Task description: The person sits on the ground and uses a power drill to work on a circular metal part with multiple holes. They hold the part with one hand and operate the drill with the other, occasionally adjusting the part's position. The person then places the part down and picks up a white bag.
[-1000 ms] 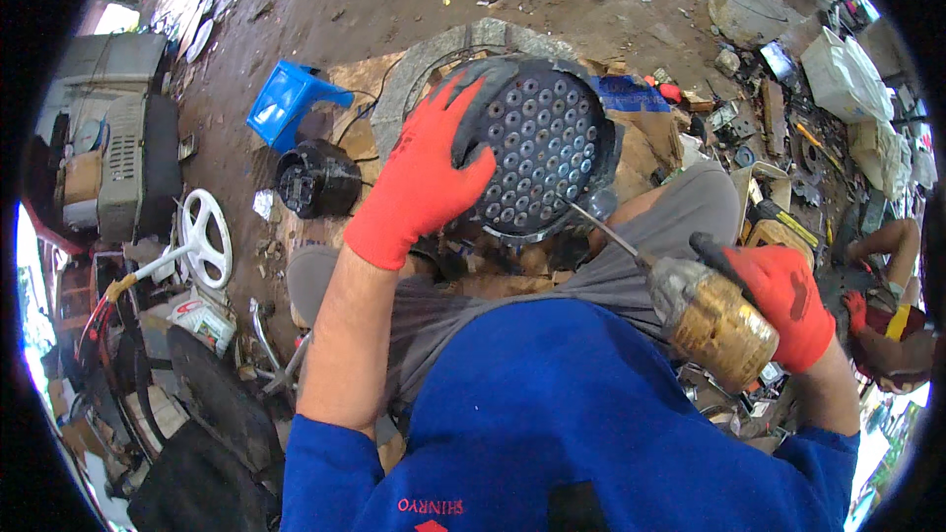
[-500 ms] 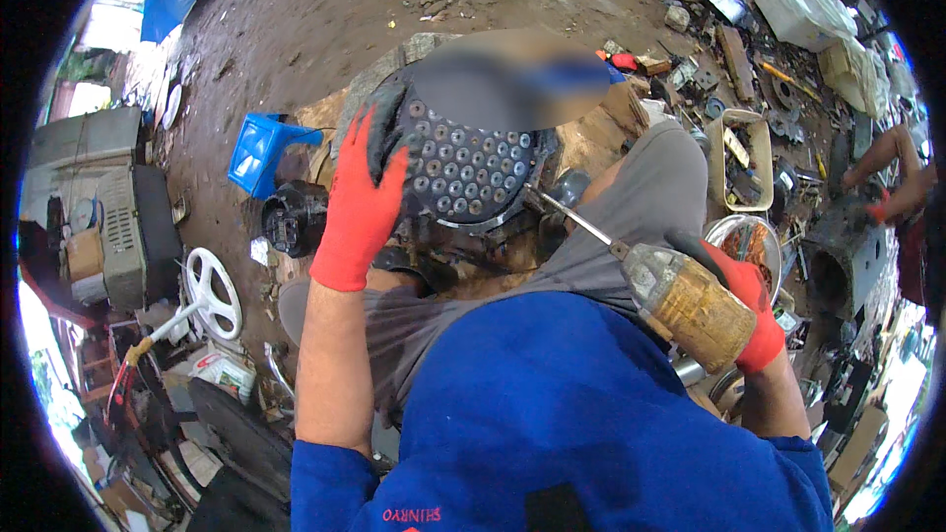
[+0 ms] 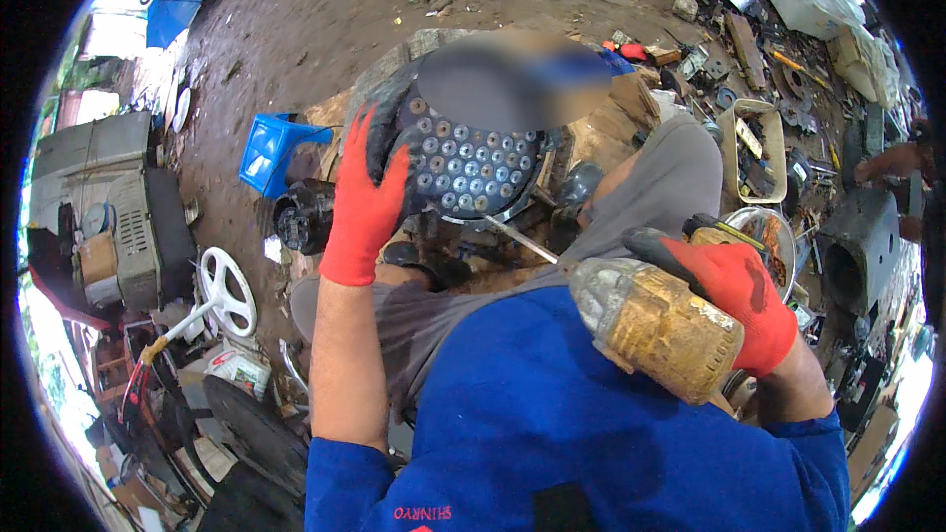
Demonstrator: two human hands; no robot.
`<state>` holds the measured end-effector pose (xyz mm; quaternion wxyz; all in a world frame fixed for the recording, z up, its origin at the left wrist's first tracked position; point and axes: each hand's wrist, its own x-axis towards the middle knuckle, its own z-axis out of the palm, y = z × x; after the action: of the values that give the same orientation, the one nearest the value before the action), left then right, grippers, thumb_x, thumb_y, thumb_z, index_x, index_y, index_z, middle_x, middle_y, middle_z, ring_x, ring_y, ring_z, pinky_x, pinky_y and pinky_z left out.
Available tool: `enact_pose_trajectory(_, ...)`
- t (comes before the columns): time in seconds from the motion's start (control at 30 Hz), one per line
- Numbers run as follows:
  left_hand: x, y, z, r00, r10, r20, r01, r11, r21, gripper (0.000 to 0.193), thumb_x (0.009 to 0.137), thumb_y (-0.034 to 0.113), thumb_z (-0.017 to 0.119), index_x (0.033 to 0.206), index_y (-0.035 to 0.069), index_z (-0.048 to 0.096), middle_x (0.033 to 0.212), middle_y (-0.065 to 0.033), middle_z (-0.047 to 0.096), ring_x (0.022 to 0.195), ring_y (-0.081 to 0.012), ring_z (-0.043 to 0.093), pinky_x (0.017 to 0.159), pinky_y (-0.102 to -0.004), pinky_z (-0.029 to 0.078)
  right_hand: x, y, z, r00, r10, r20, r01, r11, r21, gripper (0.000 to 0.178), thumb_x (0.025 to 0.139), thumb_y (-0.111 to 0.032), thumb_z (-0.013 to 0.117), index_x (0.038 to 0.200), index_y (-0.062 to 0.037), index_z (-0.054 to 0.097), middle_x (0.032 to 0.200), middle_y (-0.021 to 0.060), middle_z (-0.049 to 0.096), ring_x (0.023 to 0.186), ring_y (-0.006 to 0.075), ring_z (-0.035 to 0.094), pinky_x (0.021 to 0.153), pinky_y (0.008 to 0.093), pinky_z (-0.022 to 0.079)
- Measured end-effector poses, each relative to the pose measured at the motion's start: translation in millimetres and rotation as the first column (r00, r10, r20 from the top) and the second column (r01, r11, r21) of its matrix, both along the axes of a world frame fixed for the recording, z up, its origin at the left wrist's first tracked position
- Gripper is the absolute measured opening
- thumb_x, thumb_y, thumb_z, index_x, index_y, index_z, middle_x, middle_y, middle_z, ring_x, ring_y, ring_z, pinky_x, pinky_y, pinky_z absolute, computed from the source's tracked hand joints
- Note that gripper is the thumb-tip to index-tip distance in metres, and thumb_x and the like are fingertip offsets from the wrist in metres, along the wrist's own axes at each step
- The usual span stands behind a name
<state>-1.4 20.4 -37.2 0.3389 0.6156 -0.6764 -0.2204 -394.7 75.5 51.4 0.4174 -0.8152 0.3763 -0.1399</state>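
Note:
A round dark part (image 3: 473,167) stands in front of me, its face set with rows of shiny metal discs. A grey blur covers its top. My left hand (image 3: 367,202), in a red glove with dark-coated fingers, grips the part's left edge, thumb apart from the fingers. My right hand (image 3: 739,300), gloved alike, holds a worn yellow impact driver (image 3: 665,330) with a grey nose. From that nose a long thin metal bit (image 3: 522,239) points forward and left, its tip by the part's lower rim. Whether the tip touches the rim I cannot tell.
To the left are a blue plastic stool (image 3: 268,156) and a white steering wheel (image 3: 229,293). On the right lie a cream tray of scrap (image 3: 734,163), a metal bowl (image 3: 785,271) and mixed scrap. Another person's arm (image 3: 892,166) shows at the far right.
My right hand has swung the impact driver left and inward. The bit's tip has shifted from the part's lower right side to its lower rim. My left hand keeps its place on the edge.

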Motion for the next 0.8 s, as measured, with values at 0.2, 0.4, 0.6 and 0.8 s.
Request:
enact_pose_trajectory(0.2, 1.1, -3.0, -8.9, 0.998, -0.012, -0.068, 0.01, 0.999, -0.032, 0.055, 0.096, 0.015, 0.063, 0.146, 0.001, 0.045, 0.153, -0.0244, 0.043, 0.144, -0.0374, 0.038, 0.119, -0.0439, 0.029, 27.8, -11.5, 0.8, 0.996, 0.058, -0.068, -0.056, 0.998, 0.03, 0.075, 0.072, -0.032, 0.079, 0.136, 0.0004, 0.056, 0.111, 0.0209, 0.07, 0.1, 0.0394, 0.068, 0.087, 0.0428, 0.053)
enact_pose_trajectory(0.4, 2.4, -2.1, -14.3, 0.999, -0.004, -0.034, 0.002, 0.998, -0.07, 0.054, 0.095, 0.016, 0.063, 0.144, 0.0, 0.047, 0.152, -0.0248, 0.043, 0.143, -0.0387, 0.039, 0.119, -0.045, 0.03, 31.5, -10.6, -1.8, 0.998, 0.044, -0.053, -0.044, 0.999, 0.012, 0.077, 0.072, -0.031, 0.083, 0.137, -0.0024, 0.055, 0.11, 0.0196, 0.071, 0.1, 0.0386, 0.069, 0.084, 0.0432, 0.055)
enact_pose_trajectory(0.6, -0.4, -3.4, -9.7, 0.999, -0.028, -0.034, 0.025, 0.996, -0.085, 0.054, 0.096, 0.017, 0.064, 0.144, 0.0, 0.047, 0.151, -0.0241, 0.044, 0.143, -0.0388, 0.039, 0.118, -0.045, 0.031, 33.0, -12.7, 1.2, 0.997, 0.053, -0.06, -0.053, 0.999, 0.008, 0.077, 0.072, -0.032, 0.082, 0.137, -0.0022, 0.055, 0.113, 0.0213, 0.07, 0.103, 0.0388, 0.069, 0.087, 0.0427, 0.055)
enact_pose_trajectory(0.8, -0.3, -5.1, -12.9, 0.999, -0.025, -0.043, 0.021, 0.996, -0.09, 0.054, 0.095, 0.017, 0.064, 0.144, 0.0, 0.047, 0.151, -0.0236, 0.044, 0.142, -0.0387, 0.04, 0.118, -0.0448, 0.031, 34.3, -12.4, -1.2, 0.997, 0.047, -0.062, -0.045, 0.998, 0.034, 0.077, 0.072, -0.033, 0.082, 0.138, -0.0027, 0.055, 0.114, 0.0209, 0.07, 0.103, 0.0388, 0.069, 0.087, 0.0427, 0.055)
